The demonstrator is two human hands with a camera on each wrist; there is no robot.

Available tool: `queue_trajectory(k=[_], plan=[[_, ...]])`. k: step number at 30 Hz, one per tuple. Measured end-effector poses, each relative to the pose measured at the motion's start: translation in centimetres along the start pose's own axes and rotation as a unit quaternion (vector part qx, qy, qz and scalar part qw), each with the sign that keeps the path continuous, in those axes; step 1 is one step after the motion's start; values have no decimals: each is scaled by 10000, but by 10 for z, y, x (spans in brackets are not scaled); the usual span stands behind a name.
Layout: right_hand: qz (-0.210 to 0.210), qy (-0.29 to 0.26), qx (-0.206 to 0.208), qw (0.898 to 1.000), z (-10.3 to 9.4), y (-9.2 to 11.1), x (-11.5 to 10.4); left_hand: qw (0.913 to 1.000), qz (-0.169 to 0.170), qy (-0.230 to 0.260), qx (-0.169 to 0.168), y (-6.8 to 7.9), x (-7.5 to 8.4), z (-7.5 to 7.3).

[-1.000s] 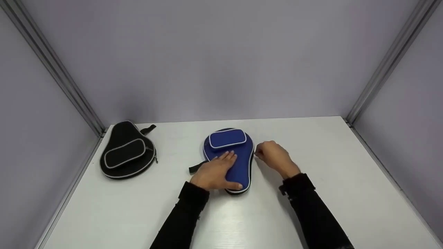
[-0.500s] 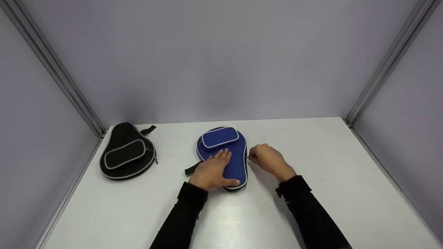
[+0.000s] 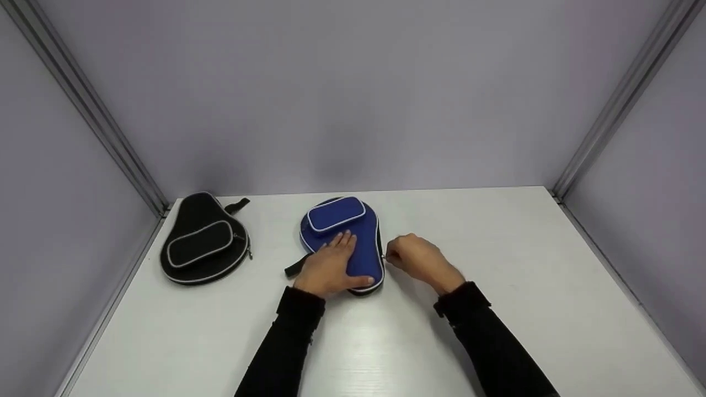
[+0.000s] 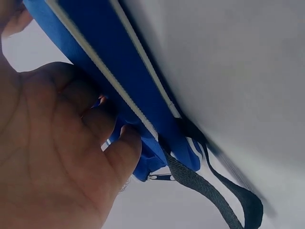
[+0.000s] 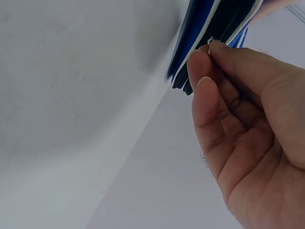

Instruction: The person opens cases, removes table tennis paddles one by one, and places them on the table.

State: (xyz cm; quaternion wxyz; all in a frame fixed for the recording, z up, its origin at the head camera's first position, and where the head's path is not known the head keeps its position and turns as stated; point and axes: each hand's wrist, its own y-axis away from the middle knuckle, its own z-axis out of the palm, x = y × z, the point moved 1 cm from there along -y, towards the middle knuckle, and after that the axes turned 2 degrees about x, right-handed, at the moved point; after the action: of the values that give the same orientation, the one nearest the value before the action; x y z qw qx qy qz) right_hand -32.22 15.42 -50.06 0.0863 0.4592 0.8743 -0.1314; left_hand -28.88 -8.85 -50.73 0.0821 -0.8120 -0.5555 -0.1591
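Note:
A blue paddle-shaped case (image 3: 364, 242) with white piping and a small raised pocket lies on the white table, its narrow end toward the person. My left hand (image 3: 326, 270) rests on its top, fingers straight and thumb spread toward the narrow end. At the case's right side, my right hand (image 3: 420, 259) pinches a small zipper pull (image 5: 212, 41) between thumb and index finger. The right wrist view shows the dark zipper band (image 5: 228, 21) running along the case's side. A black strap loop (image 4: 205, 186) sticks out from the case's left side.
A black case (image 3: 201, 242) of the same shape, with grey piping and a pocket, lies at the table's left. Grey panels (image 3: 353, 99) enclose the white table (image 3: 529, 264) at the back and both sides.
The blue case has slid left and slightly away from the person, with both hands moving along. The right hand has come a little nearer the narrow end. The black case stays put.

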Motion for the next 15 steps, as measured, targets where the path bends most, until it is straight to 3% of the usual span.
queue_trajectory(k=[15], plan=[[-612,-229,-676,9956,-1,3,-18,9991,-316,95,248,0,-17,-5]])
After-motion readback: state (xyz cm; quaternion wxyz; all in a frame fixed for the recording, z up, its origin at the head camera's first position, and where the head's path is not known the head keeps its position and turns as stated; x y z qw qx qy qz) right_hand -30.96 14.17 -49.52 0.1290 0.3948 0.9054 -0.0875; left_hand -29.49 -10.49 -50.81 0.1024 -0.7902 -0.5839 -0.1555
